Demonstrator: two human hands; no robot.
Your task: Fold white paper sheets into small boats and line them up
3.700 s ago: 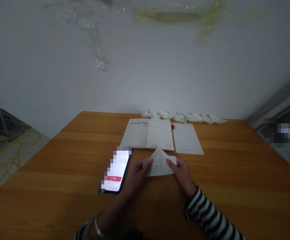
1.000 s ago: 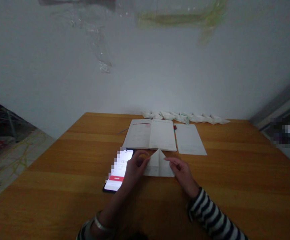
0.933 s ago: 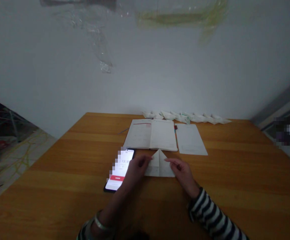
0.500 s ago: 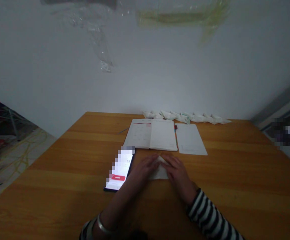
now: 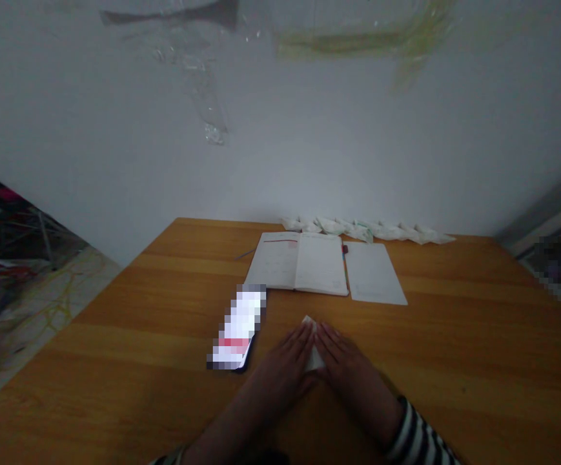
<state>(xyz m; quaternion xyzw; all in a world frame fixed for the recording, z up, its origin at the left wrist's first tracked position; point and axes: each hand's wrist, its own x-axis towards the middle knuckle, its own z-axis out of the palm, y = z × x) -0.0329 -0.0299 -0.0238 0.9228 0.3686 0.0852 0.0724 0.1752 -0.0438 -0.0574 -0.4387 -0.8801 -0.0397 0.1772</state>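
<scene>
A folded white paper lies on the wooden table, almost fully covered by my hands. My left hand lies flat on its left half with fingers stretched out. My right hand lies flat on its right half, fingers extended and touching the left hand's fingertips. Only the paper's top tip and a thin strip between the hands show. A lit phone lies just left of my left hand.
An open notebook and a loose white sheet lie farther back. A row of several folded paper pieces lines the table's far edge against the white wall. A cluttered floor shows at left.
Both hands went from pinching the folded paper's side corners to lying flat on top of it. The paper now sits lower and nearer to me, mostly hidden.
</scene>
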